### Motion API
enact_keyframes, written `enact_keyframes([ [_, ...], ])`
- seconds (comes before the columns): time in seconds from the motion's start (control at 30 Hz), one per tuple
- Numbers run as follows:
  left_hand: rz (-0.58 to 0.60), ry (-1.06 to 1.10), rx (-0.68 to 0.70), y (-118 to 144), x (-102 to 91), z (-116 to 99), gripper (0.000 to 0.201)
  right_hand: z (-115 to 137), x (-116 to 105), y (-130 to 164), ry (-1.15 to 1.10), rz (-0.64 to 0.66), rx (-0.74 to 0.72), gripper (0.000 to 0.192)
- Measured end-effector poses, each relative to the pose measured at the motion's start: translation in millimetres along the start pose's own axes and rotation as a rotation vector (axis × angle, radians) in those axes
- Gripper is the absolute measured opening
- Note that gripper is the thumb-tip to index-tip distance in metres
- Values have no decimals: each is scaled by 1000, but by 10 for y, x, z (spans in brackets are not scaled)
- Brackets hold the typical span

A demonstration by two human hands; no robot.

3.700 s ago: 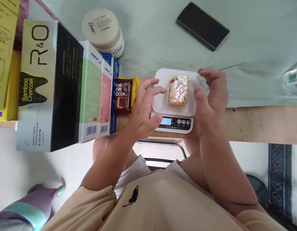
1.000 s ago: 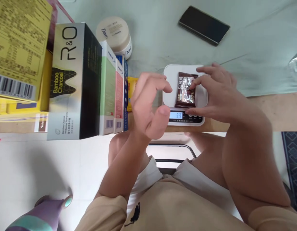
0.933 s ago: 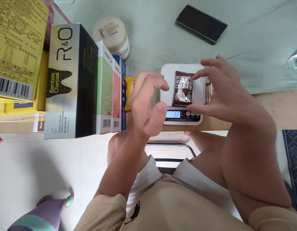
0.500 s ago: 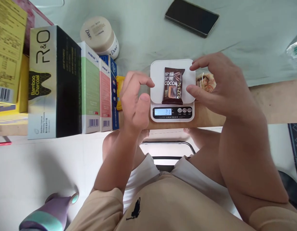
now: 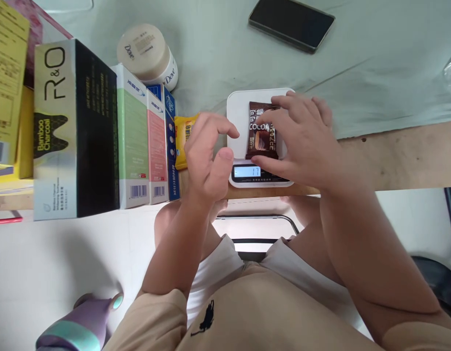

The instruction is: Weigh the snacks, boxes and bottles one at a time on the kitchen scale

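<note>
Scale (image 5: 235, 105) sits at the near table edge, white platform carrying the brown cocoa packet (image 5: 259, 134) — pinched at its top and bottom edges by the right hand (image 5: 302, 141). Left of the scale, the left hand (image 5: 207, 156) hovers curled and empty, with the yellow packet (image 5: 183, 139) just beyond it — bare green cloth (image 5: 229, 53) lies open behind the scale.

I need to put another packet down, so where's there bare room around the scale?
Bare cloth lies between the Dove jar and the phone, and right of the scale. Bare wood sits nearer. Left is crowded: boxes, yellow packet, left hand.
</note>
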State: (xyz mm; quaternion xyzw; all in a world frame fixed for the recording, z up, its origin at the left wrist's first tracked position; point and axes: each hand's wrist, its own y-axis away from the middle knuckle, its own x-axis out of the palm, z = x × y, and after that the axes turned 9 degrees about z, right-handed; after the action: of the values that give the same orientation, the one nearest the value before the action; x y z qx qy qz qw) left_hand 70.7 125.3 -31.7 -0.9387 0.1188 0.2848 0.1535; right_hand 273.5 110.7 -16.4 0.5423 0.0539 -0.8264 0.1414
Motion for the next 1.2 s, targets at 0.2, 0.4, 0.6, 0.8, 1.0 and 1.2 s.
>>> enact_keyframes([
  [0.2,-1,45,52,-2,-4,-57,56,27,31,-42,-6,72,50,79],
  [0.4,-16,15,50,-49,29,-58,56,44,116,-95,-22,32,14,74],
  [0.6,-38,-13,53,-82,40,3,56,-40,-135,23,-24,-41,46,81],
  [0.8,-38,-116,-49,-86,61,34,68,-707,-338,310,-72,-212,55,77],
  [1.0,-42,-107,-58,-101,138,22,71,-889,-171,393,-41,-126,17,73],
  [1.2,-213,-122,-71,-163,147,32,41,-851,-154,372,-89,-49,4,72],
])
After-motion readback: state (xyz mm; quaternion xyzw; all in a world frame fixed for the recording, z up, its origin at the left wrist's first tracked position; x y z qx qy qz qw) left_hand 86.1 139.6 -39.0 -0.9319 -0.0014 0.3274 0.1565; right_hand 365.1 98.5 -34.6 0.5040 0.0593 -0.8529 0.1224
